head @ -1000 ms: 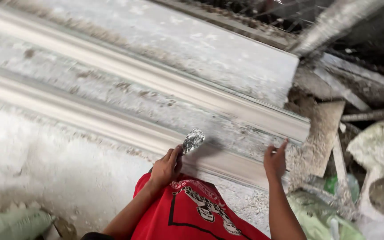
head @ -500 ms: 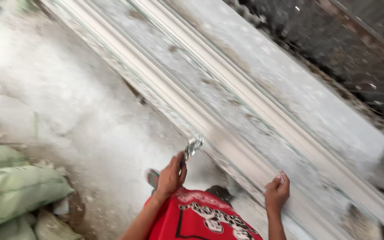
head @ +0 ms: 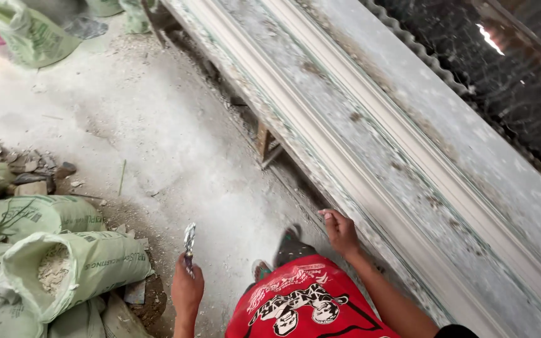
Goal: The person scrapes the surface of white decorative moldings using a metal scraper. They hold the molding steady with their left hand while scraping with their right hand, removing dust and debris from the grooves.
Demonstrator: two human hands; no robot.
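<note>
Standing beside the long white plaster moulding bench, left hand fingers pinching a small metal scraper over the dusty floor; right hand fingers curled on the bench edge; scraping seems paused, next bringing the blade onto the plaster

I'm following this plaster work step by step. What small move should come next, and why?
Probably bring the left hand and its scraper across to the long plaster moulding. The tool is held out over the dusty floor, away from the moulding, while the right hand touches the moulding's near edge.
</note>
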